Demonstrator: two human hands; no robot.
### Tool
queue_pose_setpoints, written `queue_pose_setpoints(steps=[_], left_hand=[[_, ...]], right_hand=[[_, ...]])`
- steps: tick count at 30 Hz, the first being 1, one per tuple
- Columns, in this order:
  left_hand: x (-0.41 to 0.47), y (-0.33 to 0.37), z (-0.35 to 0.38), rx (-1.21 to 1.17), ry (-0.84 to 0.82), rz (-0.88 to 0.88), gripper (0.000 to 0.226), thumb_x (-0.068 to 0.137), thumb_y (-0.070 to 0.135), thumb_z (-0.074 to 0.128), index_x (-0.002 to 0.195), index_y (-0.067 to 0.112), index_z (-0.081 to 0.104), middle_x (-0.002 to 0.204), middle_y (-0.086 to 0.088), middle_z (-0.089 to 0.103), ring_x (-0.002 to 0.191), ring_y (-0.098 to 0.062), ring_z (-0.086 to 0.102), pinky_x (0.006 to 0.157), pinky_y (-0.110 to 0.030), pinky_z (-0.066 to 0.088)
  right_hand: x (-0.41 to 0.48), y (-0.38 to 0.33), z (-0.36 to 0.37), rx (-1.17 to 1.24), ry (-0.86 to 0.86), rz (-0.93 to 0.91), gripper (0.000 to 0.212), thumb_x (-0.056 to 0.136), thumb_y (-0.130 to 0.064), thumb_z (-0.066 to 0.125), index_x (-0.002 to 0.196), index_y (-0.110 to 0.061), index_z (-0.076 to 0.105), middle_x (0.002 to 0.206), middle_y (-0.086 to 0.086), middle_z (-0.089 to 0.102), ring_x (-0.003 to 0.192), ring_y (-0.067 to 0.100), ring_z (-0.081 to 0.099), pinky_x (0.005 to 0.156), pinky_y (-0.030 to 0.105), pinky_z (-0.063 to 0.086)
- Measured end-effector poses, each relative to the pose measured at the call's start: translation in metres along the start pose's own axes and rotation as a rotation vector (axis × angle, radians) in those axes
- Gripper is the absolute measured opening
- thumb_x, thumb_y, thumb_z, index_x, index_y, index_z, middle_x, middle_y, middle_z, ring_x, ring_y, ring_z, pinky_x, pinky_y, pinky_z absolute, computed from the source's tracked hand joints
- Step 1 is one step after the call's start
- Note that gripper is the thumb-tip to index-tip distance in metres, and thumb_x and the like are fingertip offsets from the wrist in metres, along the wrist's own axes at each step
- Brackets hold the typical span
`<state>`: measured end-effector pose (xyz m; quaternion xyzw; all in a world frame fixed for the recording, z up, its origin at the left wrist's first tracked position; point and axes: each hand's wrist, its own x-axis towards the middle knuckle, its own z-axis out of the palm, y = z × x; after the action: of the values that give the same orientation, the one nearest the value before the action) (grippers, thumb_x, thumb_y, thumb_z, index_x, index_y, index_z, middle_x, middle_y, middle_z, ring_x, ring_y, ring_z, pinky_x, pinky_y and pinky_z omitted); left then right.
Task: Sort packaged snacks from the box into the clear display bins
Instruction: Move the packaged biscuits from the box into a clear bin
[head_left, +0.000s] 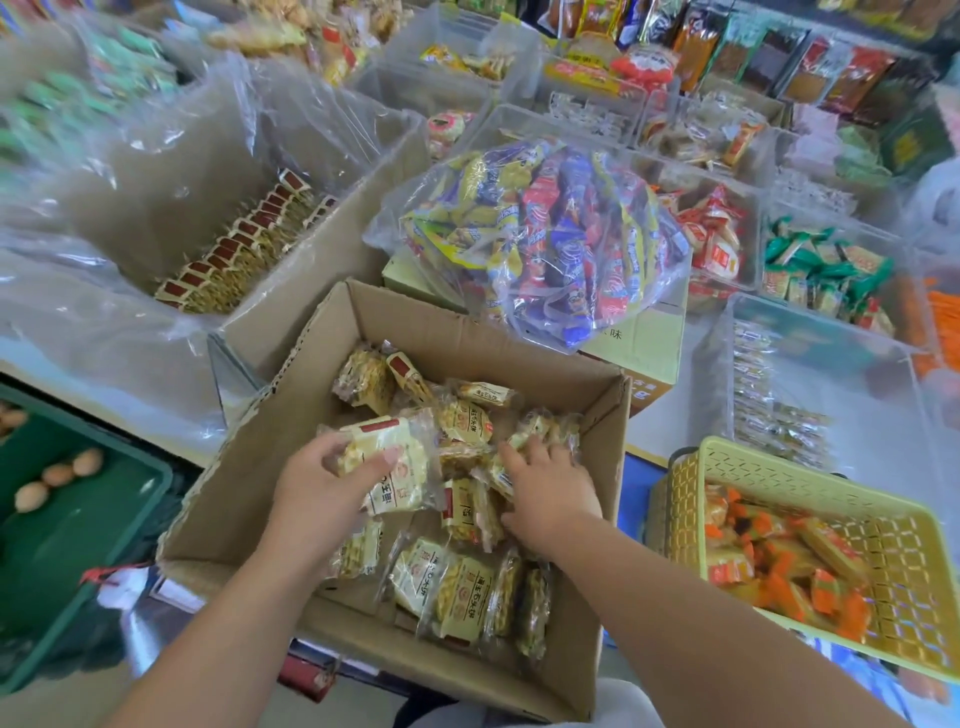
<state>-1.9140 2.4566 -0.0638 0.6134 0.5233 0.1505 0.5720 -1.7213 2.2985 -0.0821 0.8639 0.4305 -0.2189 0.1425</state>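
Head view: cardboard box (249, 493) at white counter (662, 421); clear bins (831, 374), shelves (779, 62) beyond.

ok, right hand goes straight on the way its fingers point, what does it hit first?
The right hand points forward and slightly left inside the box. Its fingers rest on the loose snack packs there; those come first. Beyond them probably the box's far wall, depth unclear.

my left forearm (228, 618) and right forearm (701, 610) are bare from the lower edge up to the wrists. my left hand (332, 480) and right hand (553, 491) are bare, with short nails. pale grey fabric (615, 699) shows between my arms; i cannot tell which garment.
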Motion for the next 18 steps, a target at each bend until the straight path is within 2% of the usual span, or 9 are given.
queue_pose_setpoints(steps=[2,4,5,6,8,10,13,16,18], left_hand=[[-0.016,-0.005,-0.001,-0.114,0.0,-0.055,0.098,0.064,0.064,0.084,0.148,0.028,0.048,0.123,0.009,0.052,0.113,-0.028,0.062,0.069,-0.03,0.054],[-0.027,-0.008,-0.001,-0.179,0.033,-0.067,0.099,0.064,0.062,0.084,0.149,0.027,0.047,0.14,-0.008,0.05,0.118,-0.031,0.061,0.068,-0.03,0.053],[-0.032,-0.009,0.0,-0.21,0.052,-0.071,0.095,0.067,0.059,0.084,0.149,0.027,0.047,0.142,-0.009,0.05,0.114,-0.025,0.062,0.067,-0.029,0.051],[-0.036,-0.008,0.002,-0.247,0.069,-0.073,0.091,0.071,0.055,0.085,0.149,0.027,0.047,0.14,-0.007,0.05,0.109,-0.017,0.061,0.066,-0.028,0.05],[-0.045,-0.003,0.008,-0.312,0.071,-0.083,0.084,0.078,0.049,0.085,0.15,0.027,0.046,0.131,0.002,0.053,0.103,-0.007,0.057,0.071,-0.032,0.052],[-0.055,0.004,0.02,-0.316,0.061,-0.081,0.079,0.081,0.046,0.083,0.148,0.026,0.047,0.119,0.009,0.053,0.101,-0.005,0.057,0.074,-0.034,0.053],[-0.071,0.017,0.044,-0.339,0.046,-0.074,0.079,0.081,0.044,0.083,0.149,0.027,0.046,0.118,0.009,0.054,0.097,-0.005,0.059,0.063,-0.026,0.05],[-0.092,0.032,0.076,-0.406,0.001,-0.071,0.093,0.075,0.049,0.083,0.155,0.029,0.04,0.131,0.007,0.051,0.106,-0.012,0.059,0.082,-0.034,0.051],[-0.108,0.046,0.102,-0.416,-0.009,-0.071,0.081,0.08,0.045,0.082,0.15,0.031,0.045,0.123,0.01,0.057,0.097,-0.009,0.066,0.079,-0.032,0.053]], right_hand=[[0.002,0.001,-0.004,0.042,0.023,0.022,0.075,0.094,-0.025,0.061,0.156,-0.028,0.02,0.16,0.013,0.031,0.143,0.037,0.032,0.109,0.05,0.042],[0.003,0.005,-0.016,0.198,0.068,0.038,0.059,0.094,-0.015,0.054,0.149,-0.026,0.034,0.144,0.012,0.051,0.128,0.034,0.05,0.096,0.046,0.052],[0.001,0.01,-0.024,0.285,0.111,0.041,0.049,0.095,-0.016,0.052,0.142,-0.025,0.042,0.126,0.009,0.061,0.112,0.031,0.059,0.081,0.04,0.055],[-0.003,0.015,-0.032,0.364,0.156,0.039,0.037,0.097,-0.019,0.051,0.134,-0.024,0.049,0.107,0.005,0.065,0.096,0.028,0.063,0.067,0.033,0.05],[-0.014,0.031,-0.046,0.545,0.231,0.018,0.011,0.101,-0.027,0.051,0.111,-0.027,0.057,0.084,-0.006,0.061,0.078,0.018,0.062,0.056,0.027,0.039],[-0.03,0.049,-0.058,0.874,0.255,0.005,0.006,0.101,-0.03,0.054,0.098,-0.03,0.059,0.086,-0.01,0.068,0.079,0.009,0.066,0.059,0.026,0.047],[-0.059,0.077,-0.069,1.537,0.123,-0.056,0.018,0.102,-0.018,0.055,0.114,-0.022,0.067,0.107,0.004,0.077,0.095,0.019,0.075,0.072,0.03,0.061],[-0.084,0.11,-0.066,1.731,-0.011,-0.21,0.026,0.099,-0.026,0.058,0.124,-0.024,0.067,0.117,0.011,0.074,0.108,0.03,0.071,0.086,0.043,0.059],[-0.096,0.13,-0.06,1.734,-0.024,-0.264,0.029,0.097,-0.031,0.06,0.124,-0.026,0.067,0.119,0.013,0.073,0.109,0.034,0.07,0.092,0.05,0.056]])
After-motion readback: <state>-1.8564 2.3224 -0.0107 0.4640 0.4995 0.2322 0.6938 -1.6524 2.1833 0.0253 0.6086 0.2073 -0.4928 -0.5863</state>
